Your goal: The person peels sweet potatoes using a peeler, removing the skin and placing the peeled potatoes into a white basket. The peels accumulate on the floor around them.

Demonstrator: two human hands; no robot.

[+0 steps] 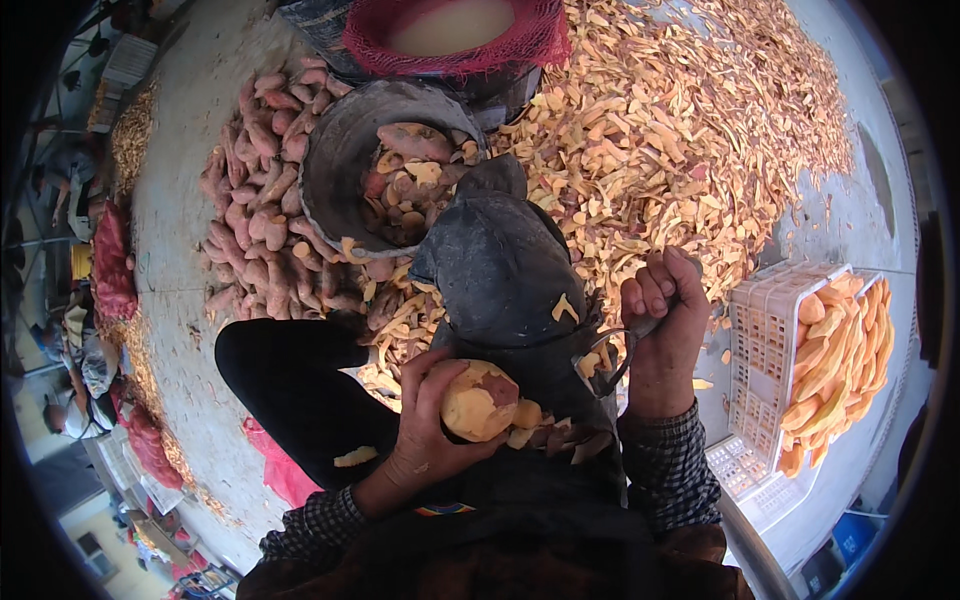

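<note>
In my left hand (420, 435) I hold a partly peeled sweet potato (477, 401) above my lap; a patch of reddish skin still shows on its upper right side. My right hand (667, 315) is closed around the handle of a peeler (621, 360), whose metal loop hangs down beside my dark apron (502, 262). The peeler is apart from the sweet potato. Peel scraps (570, 439) and a small cut piece (527, 412) lie on the apron to the right of the sweet potato.
Unpeeled sweet potatoes (259, 217) are piled left of a dark bucket (330, 165) holding more. A large peel heap (660, 127) spreads to the right. Peeled sweet potatoes (844, 360) fill a white plastic crate (757, 375). Behind stands a container with red netting (544, 37). People work at far left.
</note>
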